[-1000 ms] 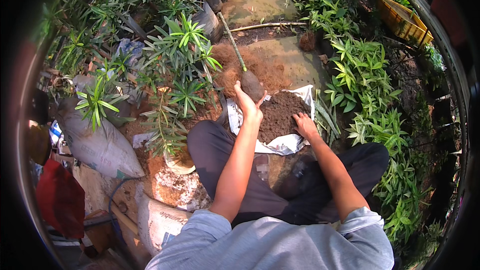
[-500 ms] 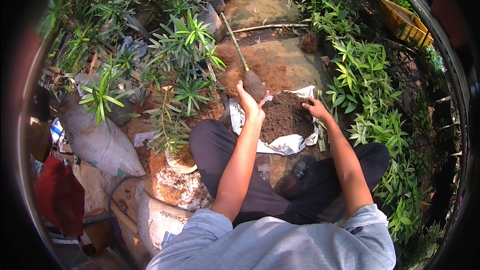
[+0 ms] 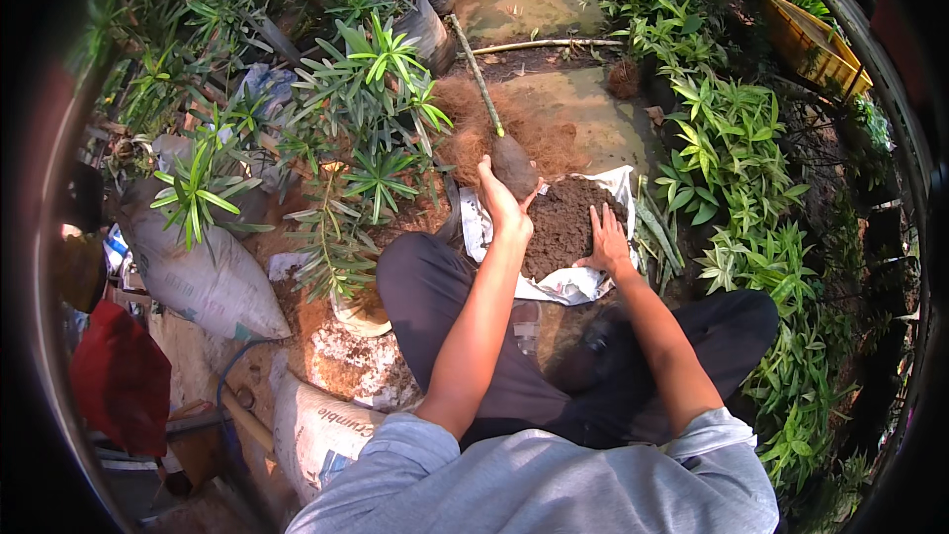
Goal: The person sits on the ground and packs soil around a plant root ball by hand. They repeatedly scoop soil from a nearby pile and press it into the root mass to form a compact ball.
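the left hand (image 3: 502, 200) has its grip clamped on the lower end of a long-handled trowel (image 3: 512, 164), fingers wrapped where the thin wooden shaft meets the dark, soil-caked blade; the shaft runs up and away to the left across a heap of brown coconut fibre (image 3: 514, 129). the blade sits at the near left edge of a mound of dark soil (image 3: 563, 222), which lies on a crumpled white sack (image 3: 583, 282) spread on the ground just in front of the person's crossed legs in dark trousers (image 3: 445, 287). the right hand (image 3: 608, 242) lies flat on the right side of the soil, fingers spread apart and holding nothing, palm pressed onto the mound. to the left stand leafy green potted plants (image 3: 371, 79), and beside them a filled grey sack (image 3: 203, 272) leans on its side, with a red bag (image 3: 119, 381) nearer the edge. a stone path (image 3: 554, 0) runs ahead past the fibre heap. low green shrubs (image 3: 736, 158) line the right side, with a yellow crate (image 3: 816, 44) behind them
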The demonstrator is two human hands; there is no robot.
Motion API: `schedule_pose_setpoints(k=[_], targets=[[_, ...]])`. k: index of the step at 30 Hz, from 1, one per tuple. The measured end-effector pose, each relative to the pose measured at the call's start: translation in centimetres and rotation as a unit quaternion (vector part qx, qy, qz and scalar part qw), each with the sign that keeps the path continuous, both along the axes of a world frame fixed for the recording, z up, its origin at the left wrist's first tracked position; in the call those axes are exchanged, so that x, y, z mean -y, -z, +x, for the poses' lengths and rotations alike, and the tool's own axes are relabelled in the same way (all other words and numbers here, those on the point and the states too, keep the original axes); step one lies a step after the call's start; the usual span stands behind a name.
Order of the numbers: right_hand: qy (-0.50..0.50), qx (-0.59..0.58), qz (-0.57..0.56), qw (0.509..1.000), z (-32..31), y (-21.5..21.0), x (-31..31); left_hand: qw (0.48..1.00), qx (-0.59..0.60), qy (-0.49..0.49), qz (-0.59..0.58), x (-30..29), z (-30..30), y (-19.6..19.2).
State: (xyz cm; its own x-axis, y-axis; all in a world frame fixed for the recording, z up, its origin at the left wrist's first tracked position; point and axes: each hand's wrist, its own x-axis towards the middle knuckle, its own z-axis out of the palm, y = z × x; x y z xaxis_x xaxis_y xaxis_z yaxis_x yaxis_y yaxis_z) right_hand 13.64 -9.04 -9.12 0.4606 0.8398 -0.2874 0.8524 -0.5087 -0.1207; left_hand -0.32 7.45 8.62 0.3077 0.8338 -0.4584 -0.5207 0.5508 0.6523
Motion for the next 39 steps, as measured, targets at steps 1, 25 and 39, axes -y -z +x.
schedule_pose_setpoints(k=[1,25,39], targets=[[0.009,0.004,-0.006,1.0,0.1,0.3,-0.3,1.0,-0.002,-0.003,0.002,0.0,0.1,0.1],[0.209,-0.452,0.252,0.83,8.9,3.4,-1.0,1.0,0.021,0.02,-0.004,0.4,0.0,-1.0],[0.187,-0.516,0.161,0.82,9.2,-3.4,0.7,1.0,-0.001,0.021,-0.013,-0.1,-0.1,-0.3]])
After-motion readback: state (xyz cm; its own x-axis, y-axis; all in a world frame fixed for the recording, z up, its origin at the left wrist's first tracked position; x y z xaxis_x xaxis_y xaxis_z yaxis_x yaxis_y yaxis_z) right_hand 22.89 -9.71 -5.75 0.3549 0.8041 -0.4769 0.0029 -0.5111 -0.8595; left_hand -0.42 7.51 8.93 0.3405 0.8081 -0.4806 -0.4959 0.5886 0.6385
